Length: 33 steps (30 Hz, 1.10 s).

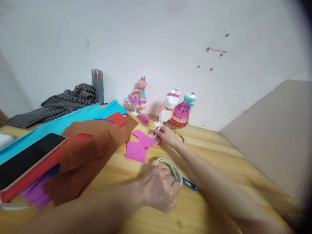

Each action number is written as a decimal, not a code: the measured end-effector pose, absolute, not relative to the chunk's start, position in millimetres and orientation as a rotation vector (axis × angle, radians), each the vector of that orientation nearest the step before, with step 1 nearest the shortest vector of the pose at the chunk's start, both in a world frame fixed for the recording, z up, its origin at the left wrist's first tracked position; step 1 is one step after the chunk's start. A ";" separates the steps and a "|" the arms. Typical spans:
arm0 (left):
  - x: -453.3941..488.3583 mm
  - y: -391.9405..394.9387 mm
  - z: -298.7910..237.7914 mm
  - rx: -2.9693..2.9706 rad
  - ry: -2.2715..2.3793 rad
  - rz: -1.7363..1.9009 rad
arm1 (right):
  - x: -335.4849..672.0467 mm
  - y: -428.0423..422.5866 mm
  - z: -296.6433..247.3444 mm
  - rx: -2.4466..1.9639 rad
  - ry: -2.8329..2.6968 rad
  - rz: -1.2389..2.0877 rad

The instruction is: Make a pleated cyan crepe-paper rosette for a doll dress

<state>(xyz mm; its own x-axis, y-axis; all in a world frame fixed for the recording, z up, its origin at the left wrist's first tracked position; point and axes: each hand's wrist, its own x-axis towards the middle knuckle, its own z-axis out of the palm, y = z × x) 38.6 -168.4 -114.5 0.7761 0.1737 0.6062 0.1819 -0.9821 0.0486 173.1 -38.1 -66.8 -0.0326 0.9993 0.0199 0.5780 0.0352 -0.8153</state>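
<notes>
My right hand (166,136) is closed around the thin stem of a small white mannequin (166,110), just above its round base. Pink bands cross the mannequin at bust and waist. Nearer to me, my left hand (159,188) is curled in a fist on a roll of tape (174,167), its fingertips mostly hidden. A blue utility knife (189,184) lies partly behind the roll. Pink fabric pieces (136,151) are spread on the table left of my hands. Behind stand a mannequin in a purple-and-peach ruffled dress (137,97) and another in a magenta-and-teal dress (182,110).
On the left, brown fabric (97,139), turquoise fabric (60,120) and red cloth are heaped on the wooden table (207,152), with a phone (31,159) on top. A flask (97,86) and a striped garment (65,100) stand by the wall. A bracelet-like ring (180,137) lies near my right wrist.
</notes>
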 end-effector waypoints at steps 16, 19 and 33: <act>34.3 -194.1 -94.5 -2.572 0.334 -1.312 | 211.2 -154.9 -87.4 -1.372 -1.780 0.996; 32.7 -194.6 -90.4 -2.561 0.292 -1.280 | 216.2 -157.8 -80.3 -1.438 -1.865 0.921; 27.5 -193.3 -95.7 -2.521 -0.110 -1.275 | 239.0 -178.1 -30.5 -1.764 -2.665 0.846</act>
